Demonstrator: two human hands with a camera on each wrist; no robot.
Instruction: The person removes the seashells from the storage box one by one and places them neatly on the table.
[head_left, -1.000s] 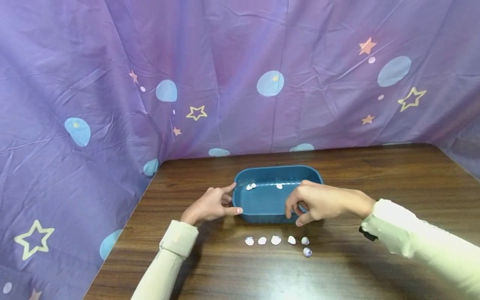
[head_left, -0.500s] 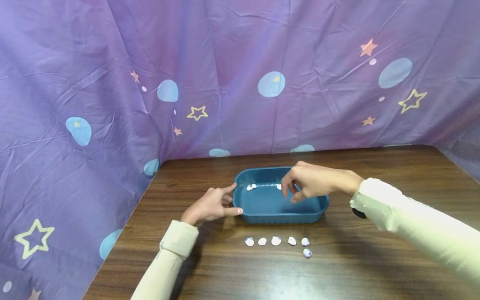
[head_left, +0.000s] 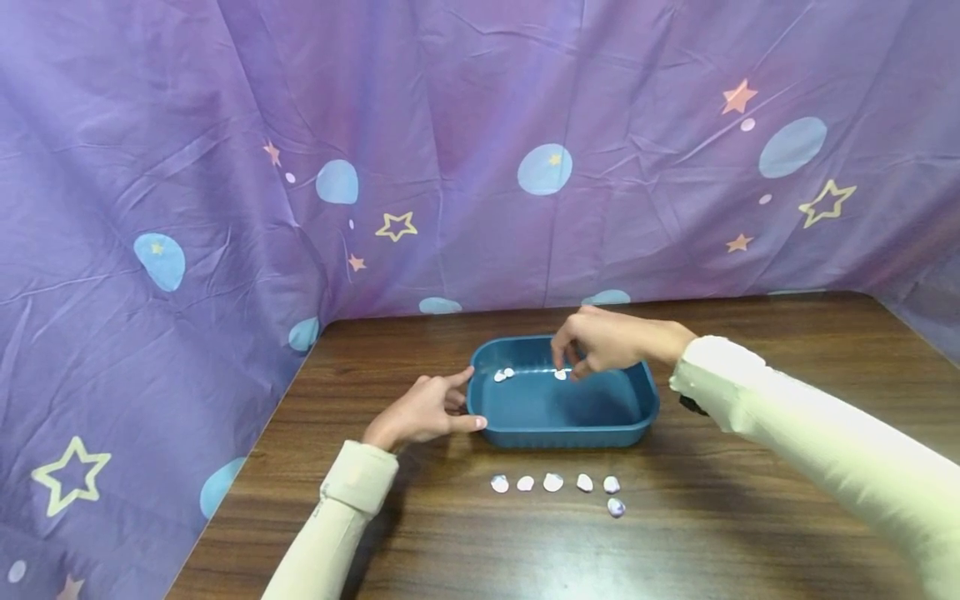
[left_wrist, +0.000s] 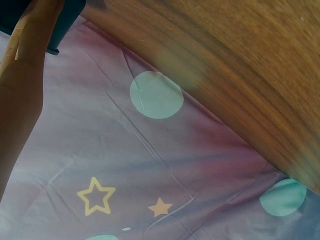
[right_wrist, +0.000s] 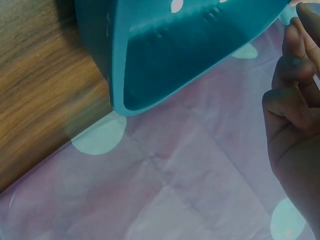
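Observation:
A blue rectangular tray stands on the wooden table, with two small white seashells close together at its left. A third seashell lies near its back wall. My left hand touches the tray's left end, forefinger and thumb stretched apart along it; the left wrist view shows that hand only partly. Over the tray's back part is my right hand, bent fingers pointing down and a gap between forefinger and thumb. Its fingertips are at the third seashell; whether they touch it, I cannot tell.
In front of the tray, several seashells form a row, and one purplish seashell lies below the row's right end. A purple curtain with stars and dots hangs behind and left of the table.
My right hand has moved from the tray's front right rim back and left, over the tray to the third seashell. My left hand stays at the tray's left end.

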